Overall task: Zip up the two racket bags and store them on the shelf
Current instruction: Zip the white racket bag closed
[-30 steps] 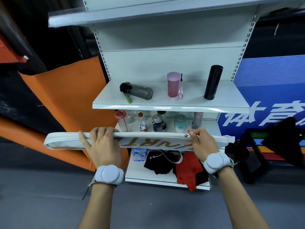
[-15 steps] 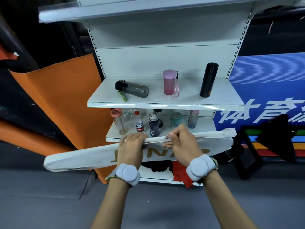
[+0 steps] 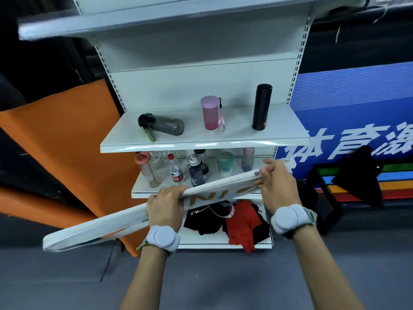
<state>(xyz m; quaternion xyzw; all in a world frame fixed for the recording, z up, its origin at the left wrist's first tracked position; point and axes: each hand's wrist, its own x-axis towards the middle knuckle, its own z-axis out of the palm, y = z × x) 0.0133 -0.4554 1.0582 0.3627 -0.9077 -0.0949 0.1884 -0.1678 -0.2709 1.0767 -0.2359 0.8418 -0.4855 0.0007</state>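
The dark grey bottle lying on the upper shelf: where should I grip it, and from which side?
Grip the dark grey bottle around the middle of its clear body, coming from above and in front. It lies on its side, cap to the left, so the round barrel faces up; the green loop at the cap looks too thin to hold safely.

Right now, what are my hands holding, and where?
The white racket bag: left hand grips its top edge mid-length, right hand pinches the zipper pull.
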